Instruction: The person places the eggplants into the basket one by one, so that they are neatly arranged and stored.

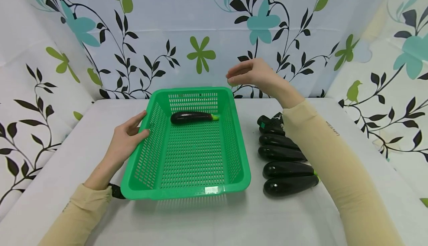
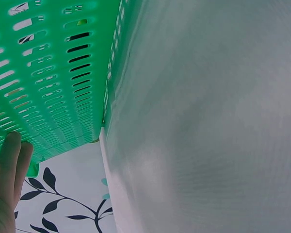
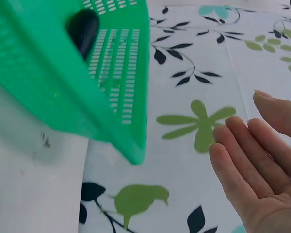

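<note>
A green plastic basket point(image 1: 185, 193) with slotted walls stands in the middle of the white table in the head view. My left hand point(image 1: 125, 138) grips its left rim, thumb over the edge; in the left wrist view, two fingers point(image 2: 8, 167) lie against the outer wall. One dark purple eggplant point(image 1: 192, 117) lies crosswise near the basket's back wall. Raised behind and right of the basket, my right hand point(image 1: 255, 75) has extended fingers and holds nothing; the right wrist view shows its bare palm point(image 3: 266, 179).
Several eggplants point(image 1: 289, 185) lie in a column on the table, right of the basket and partly under my right forearm. A black device point(image 1: 269, 124) shows beside the right cuff. Leaf-patterned cloth point(image 1: 200, 54) rises behind the table and along both sides.
</note>
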`<control>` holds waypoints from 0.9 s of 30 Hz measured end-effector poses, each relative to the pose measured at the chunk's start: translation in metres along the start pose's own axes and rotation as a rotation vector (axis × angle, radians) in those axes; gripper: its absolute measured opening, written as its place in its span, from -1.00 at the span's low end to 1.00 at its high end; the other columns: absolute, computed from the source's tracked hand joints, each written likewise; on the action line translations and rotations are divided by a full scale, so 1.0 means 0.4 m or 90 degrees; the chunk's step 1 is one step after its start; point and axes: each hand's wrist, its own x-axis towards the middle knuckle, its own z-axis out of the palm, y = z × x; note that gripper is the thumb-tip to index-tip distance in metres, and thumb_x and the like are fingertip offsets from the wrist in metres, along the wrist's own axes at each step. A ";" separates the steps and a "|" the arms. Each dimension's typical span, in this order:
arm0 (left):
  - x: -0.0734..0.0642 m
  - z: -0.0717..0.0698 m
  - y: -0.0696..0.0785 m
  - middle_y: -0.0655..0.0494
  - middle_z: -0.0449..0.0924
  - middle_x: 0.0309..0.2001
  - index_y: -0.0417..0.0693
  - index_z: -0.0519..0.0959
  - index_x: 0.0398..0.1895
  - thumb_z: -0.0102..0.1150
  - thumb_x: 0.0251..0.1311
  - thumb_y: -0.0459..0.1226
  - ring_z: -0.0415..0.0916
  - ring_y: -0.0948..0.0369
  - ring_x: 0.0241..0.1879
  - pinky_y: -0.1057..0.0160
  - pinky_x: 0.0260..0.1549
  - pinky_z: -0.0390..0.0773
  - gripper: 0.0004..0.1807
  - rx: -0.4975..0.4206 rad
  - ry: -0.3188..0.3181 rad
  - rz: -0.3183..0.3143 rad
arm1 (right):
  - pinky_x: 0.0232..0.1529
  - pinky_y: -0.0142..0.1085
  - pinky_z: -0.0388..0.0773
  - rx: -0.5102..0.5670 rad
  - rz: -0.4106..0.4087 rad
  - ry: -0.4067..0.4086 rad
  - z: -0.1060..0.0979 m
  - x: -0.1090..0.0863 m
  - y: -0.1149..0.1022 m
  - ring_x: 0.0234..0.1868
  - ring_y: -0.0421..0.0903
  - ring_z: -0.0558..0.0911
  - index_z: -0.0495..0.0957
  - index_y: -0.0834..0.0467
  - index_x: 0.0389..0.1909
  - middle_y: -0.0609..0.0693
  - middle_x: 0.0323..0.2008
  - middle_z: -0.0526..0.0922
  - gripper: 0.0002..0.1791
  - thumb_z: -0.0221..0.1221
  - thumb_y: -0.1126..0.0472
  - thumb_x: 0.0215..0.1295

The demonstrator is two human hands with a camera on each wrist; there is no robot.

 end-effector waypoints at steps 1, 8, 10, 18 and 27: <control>0.000 0.000 0.000 -0.14 0.38 0.25 0.16 0.13 0.44 0.08 0.29 -0.18 0.47 0.56 -0.15 0.39 -0.39 0.58 -0.34 0.000 0.000 0.001 | 0.15 -0.18 0.41 -0.005 0.002 0.003 -0.010 -0.008 0.008 0.03 -0.11 0.55 0.57 0.14 0.01 0.00 0.00 0.62 -0.59 0.32 0.11 0.13; 0.000 0.000 -0.002 -0.16 0.41 0.22 0.16 0.13 0.44 0.08 0.28 -0.18 0.49 0.56 -0.17 0.39 -0.40 0.58 -0.33 -0.001 0.004 0.000 | 0.16 -0.15 0.39 -0.028 0.028 0.017 -0.061 -0.064 0.065 0.03 -0.10 0.55 0.56 0.15 0.03 0.01 -0.03 0.63 -0.56 0.31 0.08 0.14; 0.000 0.001 -0.002 -0.16 0.41 0.22 0.16 0.12 0.44 0.08 0.28 -0.18 0.49 0.56 -0.17 0.39 -0.40 0.59 -0.33 -0.003 0.002 -0.002 | 0.16 -0.14 0.38 -0.032 0.040 0.016 -0.073 -0.081 0.083 0.03 -0.10 0.55 0.56 0.15 0.03 0.01 -0.02 0.63 -0.55 0.31 0.05 0.14; 0.004 0.001 0.000 -0.16 0.41 0.22 0.17 0.12 0.44 0.07 0.29 -0.19 0.49 0.54 -0.16 0.38 -0.40 0.59 -0.33 0.004 0.001 -0.003 | 0.23 -0.07 0.30 -0.039 0.070 0.017 -0.122 -0.169 0.179 0.08 -0.11 0.53 0.55 0.14 0.07 0.03 0.05 0.59 -0.51 0.28 -0.01 0.16; 0.002 0.002 0.000 -0.15 0.38 0.25 0.15 0.11 0.45 0.07 0.30 -0.16 0.47 0.56 -0.14 0.39 -0.39 0.59 -0.33 0.007 0.000 -0.002 | 0.21 -0.15 0.32 -0.065 0.114 0.044 -0.160 -0.256 0.284 0.11 -0.17 0.49 0.54 0.07 0.08 -0.02 0.08 0.58 -0.48 0.27 -0.08 0.14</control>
